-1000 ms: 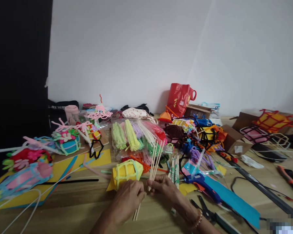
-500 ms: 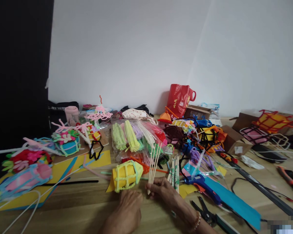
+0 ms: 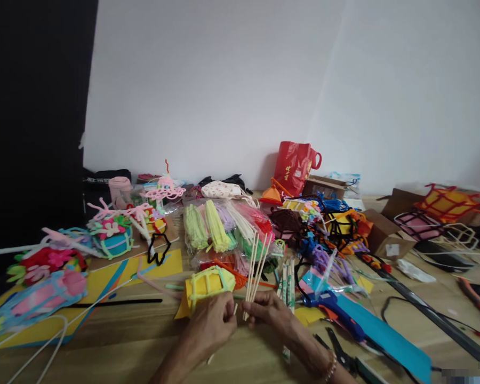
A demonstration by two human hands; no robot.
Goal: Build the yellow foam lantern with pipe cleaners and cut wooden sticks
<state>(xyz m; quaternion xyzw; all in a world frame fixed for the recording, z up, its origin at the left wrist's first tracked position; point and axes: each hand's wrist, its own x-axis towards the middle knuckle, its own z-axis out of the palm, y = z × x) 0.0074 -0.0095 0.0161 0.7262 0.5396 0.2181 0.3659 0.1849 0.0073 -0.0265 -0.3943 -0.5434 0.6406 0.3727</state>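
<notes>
My right hand is closed around the lower ends of several thin wooden chopsticks, which fan out upward. Close beside it, my left hand is closed on another wooden chopstick; its tip shows above the fingers and its other end below the hand. Behind the left hand lies a yellow lantern wrapped in pale green fuzzy stems, partly hidden by that hand. Chopsticks in green-printed paper wrappers lie just beyond my right hand.
Bundles of fuzzy stems in plastic bags fill the middle. A blue glue gun, pliers and a blue strip lie at right. Decorated lanterns and yellow sheets are at left. A red bag stands behind.
My left hand has risen and turned beside my right hand, and a chopstick now shows in it. The chopsticks in my right hand have spread apart slightly.
</notes>
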